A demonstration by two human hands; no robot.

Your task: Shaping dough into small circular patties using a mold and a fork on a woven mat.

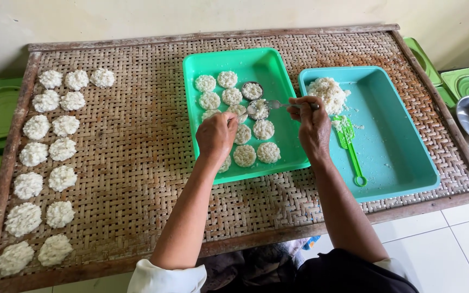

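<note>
a round white rice cake (258, 110) in the green plastic tray (278, 73) lies under the metal spoon (278, 104) pinched in the right hand (311, 125); the left hand (216, 135), fingers curled, rests on neighbouring cakes.

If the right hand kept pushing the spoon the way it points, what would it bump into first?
The right hand aims its spoon leftward across the green tray. The bowl already sits over a rice cake; next would probably come the rice cake beside it, though height is unclear.
</note>
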